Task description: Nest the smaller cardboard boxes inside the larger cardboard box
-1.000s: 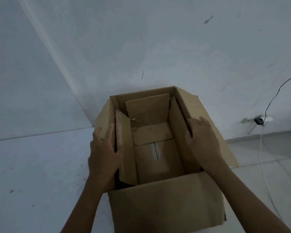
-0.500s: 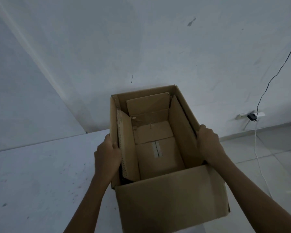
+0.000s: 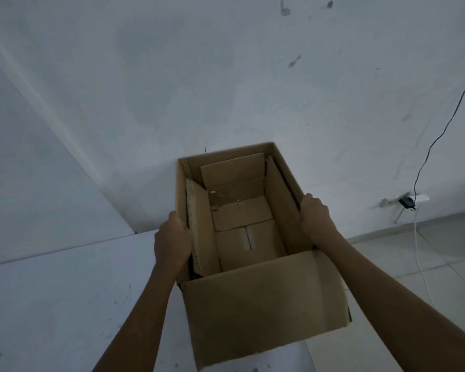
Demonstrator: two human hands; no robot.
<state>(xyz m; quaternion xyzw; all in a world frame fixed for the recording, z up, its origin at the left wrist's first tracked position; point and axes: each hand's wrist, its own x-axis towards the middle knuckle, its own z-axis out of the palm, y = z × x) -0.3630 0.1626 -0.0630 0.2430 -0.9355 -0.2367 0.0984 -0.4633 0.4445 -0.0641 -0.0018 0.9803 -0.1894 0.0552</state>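
A large brown cardboard box (image 3: 266, 310) is open at the top, in the middle of the view, above a white table. A smaller cardboard box (image 3: 244, 237) sits nested inside it, its flaps standing up against the inner walls. My left hand (image 3: 172, 242) grips the large box's left wall at the rim. On the right rim, my right hand (image 3: 316, 218) grips the wall with fingers curled over the edge. Whether the box's bottom rests on the table is hidden.
The white table (image 3: 51, 304) spreads to the left and ends near the box's right side. White walls stand behind. At the right, a tiled floor (image 3: 427, 259), a wall socket with a plug (image 3: 407, 202) and a hanging cable (image 3: 440, 132).
Both hands moved from flat against the side flaps to gripping the box's side walls. The side flaps went from splayed outward to upright. The box shifted a little to the right.
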